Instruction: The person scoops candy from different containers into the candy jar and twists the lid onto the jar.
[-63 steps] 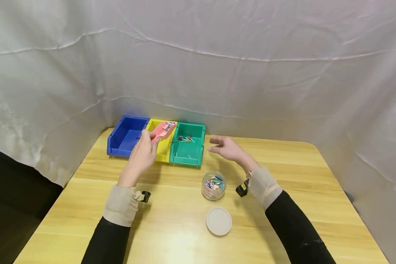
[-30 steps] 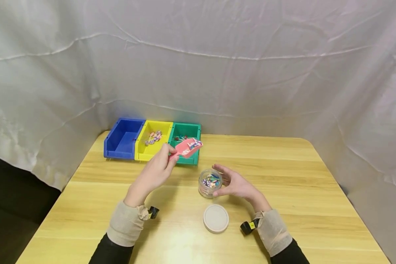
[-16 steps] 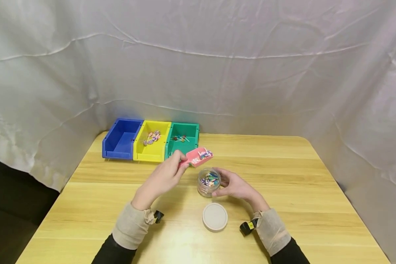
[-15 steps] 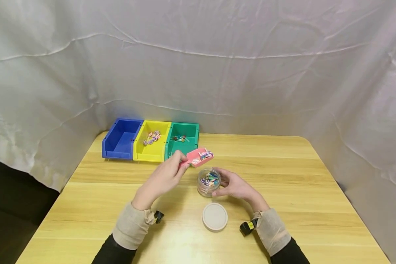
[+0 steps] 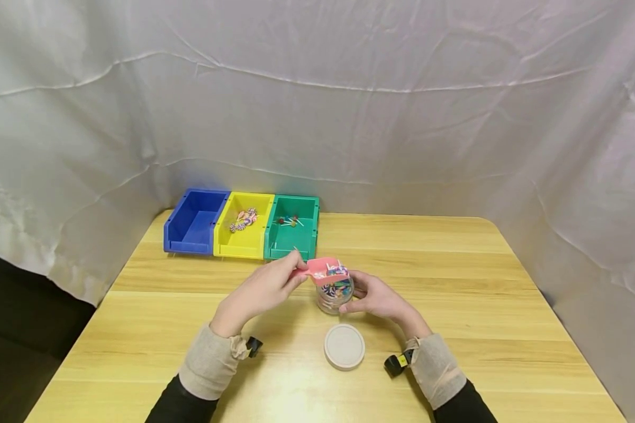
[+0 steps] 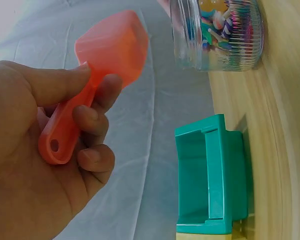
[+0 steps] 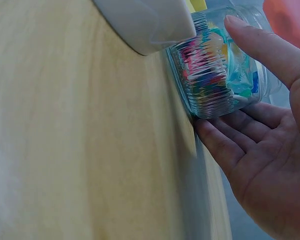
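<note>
My left hand [image 5: 259, 296] pinches the handle of a pink scoop [image 5: 318, 268] between thumb and fingers. The scoop carries several small swirl-patterned candies [image 5: 336, 271] with white sticks, and its front lip overlaps the mouth of a clear jar [image 5: 325, 304] in the head view. Colourful candies fill part of the jar, which stands on the table. Around the jar's right side curve the thumb and fingers of my right hand [image 5: 378, 301]; the right wrist view shows the thumb [image 7: 265, 47] against its wall. A round whitish lid [image 5: 344, 346] lies in front of the jar.
Three joined bins stand at the back left: blue [image 5: 190, 244], yellow [image 5: 249, 249] and green [image 5: 308, 235]. Swirl candies lie in the yellow bin, and several small lollipops [image 5: 291, 221] in the green one. A pale curtain [image 5: 402, 135] encloses the wooden table [image 5: 455, 276].
My left hand has brought the scoop from above the yellow bin, rightward and nearer, to over the jar. The right hand has come down from beside the green bin and taken hold of the jar.
</note>
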`<state>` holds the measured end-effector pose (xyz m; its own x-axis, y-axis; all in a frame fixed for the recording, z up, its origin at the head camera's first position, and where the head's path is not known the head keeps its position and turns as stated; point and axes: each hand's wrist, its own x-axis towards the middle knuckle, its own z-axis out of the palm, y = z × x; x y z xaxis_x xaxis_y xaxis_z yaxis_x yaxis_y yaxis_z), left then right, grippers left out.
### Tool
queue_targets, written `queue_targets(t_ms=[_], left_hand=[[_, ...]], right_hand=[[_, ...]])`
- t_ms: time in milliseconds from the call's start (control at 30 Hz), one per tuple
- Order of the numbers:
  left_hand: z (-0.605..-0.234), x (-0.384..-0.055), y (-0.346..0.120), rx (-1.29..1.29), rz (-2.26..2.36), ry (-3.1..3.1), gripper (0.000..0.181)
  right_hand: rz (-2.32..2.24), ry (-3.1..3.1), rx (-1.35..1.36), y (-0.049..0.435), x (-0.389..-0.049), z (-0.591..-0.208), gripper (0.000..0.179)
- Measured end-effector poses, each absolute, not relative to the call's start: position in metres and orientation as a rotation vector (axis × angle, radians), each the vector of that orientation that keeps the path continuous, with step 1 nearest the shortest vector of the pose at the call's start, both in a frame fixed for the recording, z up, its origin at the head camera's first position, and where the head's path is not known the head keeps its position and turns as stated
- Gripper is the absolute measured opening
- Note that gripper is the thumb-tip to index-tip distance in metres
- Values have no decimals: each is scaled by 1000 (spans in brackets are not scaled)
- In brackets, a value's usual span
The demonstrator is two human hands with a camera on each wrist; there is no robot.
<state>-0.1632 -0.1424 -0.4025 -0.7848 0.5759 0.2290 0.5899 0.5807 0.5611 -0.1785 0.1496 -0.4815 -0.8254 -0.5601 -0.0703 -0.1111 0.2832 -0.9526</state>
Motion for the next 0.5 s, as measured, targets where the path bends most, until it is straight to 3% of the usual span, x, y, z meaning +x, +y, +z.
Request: queue_targets(t_ms=[500], left_hand=[[-395,-157,-141,-1074,-833,-2818,8]], right_hand=[[-1558,2162,-607,151,-180,-485,88]])
